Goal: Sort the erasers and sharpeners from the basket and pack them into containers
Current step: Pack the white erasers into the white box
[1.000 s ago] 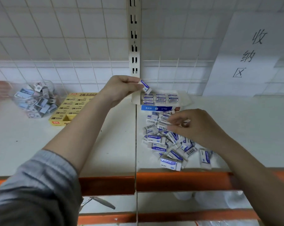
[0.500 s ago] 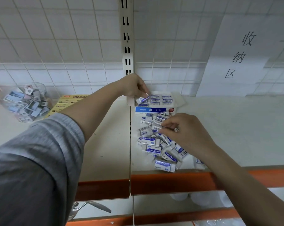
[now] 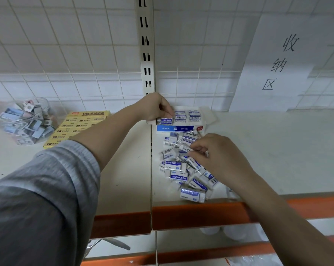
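Fingers (image 3: pixel 167 111) seat an "ERASER" block (image 3: pixel 164 120) in the "CLASSIC" box (image 3: pixel 181 128).

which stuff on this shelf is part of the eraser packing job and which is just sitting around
Part of the job:
- loose erasers piled on the shelf
- white eraser box, partly filled
- eraser that the left hand presses into the box
- right hand picking in the pile
- clear jar of sharpeners

Lying about:
- yellow 2B box
- paper sign on the wall

White wire-grid back panel (image 3: pixel 66 54), slotted upright (image 3: pixel 146 45), pale shelf (image 3: pixel 277 150), orange front edge (image 3: pixel 191 214).
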A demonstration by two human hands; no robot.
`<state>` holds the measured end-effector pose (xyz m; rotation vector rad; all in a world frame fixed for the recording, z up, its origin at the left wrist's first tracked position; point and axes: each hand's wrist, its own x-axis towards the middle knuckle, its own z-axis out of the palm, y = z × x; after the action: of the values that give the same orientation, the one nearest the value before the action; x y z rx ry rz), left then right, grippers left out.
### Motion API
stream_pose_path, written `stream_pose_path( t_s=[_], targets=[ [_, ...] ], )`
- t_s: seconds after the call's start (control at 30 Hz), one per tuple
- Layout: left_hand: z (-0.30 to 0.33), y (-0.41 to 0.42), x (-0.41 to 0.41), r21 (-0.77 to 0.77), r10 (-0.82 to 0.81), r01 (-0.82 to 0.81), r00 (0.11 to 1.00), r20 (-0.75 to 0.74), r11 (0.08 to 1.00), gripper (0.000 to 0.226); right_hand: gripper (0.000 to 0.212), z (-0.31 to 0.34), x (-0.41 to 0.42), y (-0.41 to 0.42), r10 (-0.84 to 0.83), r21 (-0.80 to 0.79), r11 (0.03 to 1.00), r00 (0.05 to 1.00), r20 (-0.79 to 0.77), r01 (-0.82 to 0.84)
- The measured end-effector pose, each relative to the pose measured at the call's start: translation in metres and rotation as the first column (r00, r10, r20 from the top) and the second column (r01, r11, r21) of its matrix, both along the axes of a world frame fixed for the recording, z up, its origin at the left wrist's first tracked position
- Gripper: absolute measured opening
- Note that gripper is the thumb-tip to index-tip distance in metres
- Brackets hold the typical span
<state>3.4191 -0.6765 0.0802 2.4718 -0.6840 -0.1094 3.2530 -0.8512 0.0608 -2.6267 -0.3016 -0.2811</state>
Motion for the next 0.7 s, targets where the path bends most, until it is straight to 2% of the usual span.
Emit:
stream_pose_path(
  t_s=[0.07,0.17,0.3,0.47,0.57,0.7],
  targets=[
    [-0.001,0.000,-0.001,0.014,0.017,-0.017,1.000,0.023,1.000,0.013,0.022,-0.001,0.000,0.000,0.021,-0.079,0.997,0.999,0.029,-0.019],
    [-0.004,-0.001,-0.002,0.016,0.027,-0.028,0.998,0.055,0.999,0.013,0.023,-0.004,-0.001,-0.002,0.016,-0.066,0.998,0.998,0.065,-0.011],
    [-0.006,0.001,-0.005,-0.001,0.048,-0.049,0.996,0.081,0.999,0.013,0.010,0.000,-0.007,-0.003,-0.083,0.202,0.977,0.992,0.094,0.062],
    [-0.002,0.006,-0.021,-0.111,0.133,-0.120,0.985,0.111,0.987,0.010,0.017,0.003,-0.015,-0.012,-0.183,0.572,0.810,0.982,0.038,0.129],
    [0.002,0.012,-0.039,-0.146,0.128,-0.110,0.984,0.124,0.983,0.011,0.022,0.005,-0.019,-0.014,-0.175,0.672,0.730,0.984,0.005,0.126],
    [0.005,0.019,-0.067,-0.129,0.159,-0.141,0.977,0.144,0.982,0.013,0.031,0.006,-0.023,-0.016,-0.145,0.725,0.676,0.989,-0.043,0.131]
  ],
)
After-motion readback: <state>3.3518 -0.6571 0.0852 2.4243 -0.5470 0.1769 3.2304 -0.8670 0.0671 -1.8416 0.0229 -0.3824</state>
